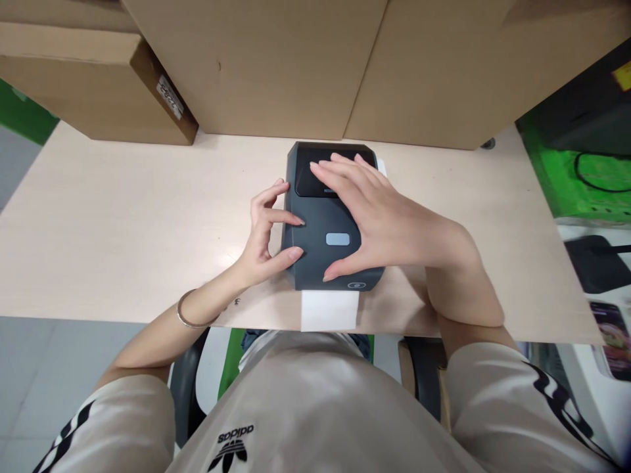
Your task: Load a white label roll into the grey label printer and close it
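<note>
A dark grey label printer (315, 226) sits on the pale wooden table in front of me, with a light blue button (338, 239) and a black window on top. White label paper (329, 310) sticks out of its near side and hangs to the table's front edge. Against the printer's left edge rest the spread thumb and fingers of my left hand (269, 240), not wrapped round anything. My right hand (379, 213) lies stretched over the printer's right half, its fingers across the black window and its thumb near the front edge. The palm hides that side.
Large cardboard boxes (276, 72) line the table's back edge, with a smaller carton (93, 85) at the left. Beyond the right edge are a phone (611, 332), a black stand (596, 263) and a green surface (586, 190). A chair armrest (426, 374) is below.
</note>
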Motion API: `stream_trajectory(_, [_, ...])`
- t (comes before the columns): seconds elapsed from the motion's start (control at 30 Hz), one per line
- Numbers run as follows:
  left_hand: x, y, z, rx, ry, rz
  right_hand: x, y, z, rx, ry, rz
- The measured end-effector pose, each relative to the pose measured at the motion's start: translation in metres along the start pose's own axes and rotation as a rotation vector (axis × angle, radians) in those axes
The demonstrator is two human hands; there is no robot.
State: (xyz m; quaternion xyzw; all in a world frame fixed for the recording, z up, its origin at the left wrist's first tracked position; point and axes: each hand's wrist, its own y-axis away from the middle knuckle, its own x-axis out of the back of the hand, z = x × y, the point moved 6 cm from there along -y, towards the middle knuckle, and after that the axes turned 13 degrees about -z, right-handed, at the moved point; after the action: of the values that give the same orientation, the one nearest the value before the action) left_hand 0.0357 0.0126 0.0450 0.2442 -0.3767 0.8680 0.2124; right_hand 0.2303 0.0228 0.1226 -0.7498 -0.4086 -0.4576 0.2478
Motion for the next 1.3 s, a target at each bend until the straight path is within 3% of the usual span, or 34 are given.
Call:
stream_trajectory(0.2, [-0.010,0.001,-0.002,0.038,0.047,0.033,-0.013,-0.019,-0.021,0.082,-0.021,0.037])
stream_trajectory(0.37, [0.005,-0.012,0.007,-0.080,-0.035,0.152,-0.022,-0.020,-0.024,0.091,0.010,0.101])
stream_trajectory(0.53, [0.012,-0.041,0.024,-0.140,-0.004,0.072,-0.026,-0.017,-0.020,0.017,-0.003,0.150])
stream_trajectory(0.7, [0.002,-0.058,0.031,-0.166,0.013,-0.034,-0.022,-0.018,-0.022,-0.048,-0.040,0.142])
stream_trajectory(1.1, [-0.002,-0.050,0.026,-0.096,-0.018,-0.064,-0.026,-0.017,-0.024,-0.042,-0.072,0.127])
stream_trajectory(1.3, [-0.006,-0.033,0.015,-0.144,-0.036,-0.024,-0.023,-0.012,-0.026,0.018,-0.079,0.143])
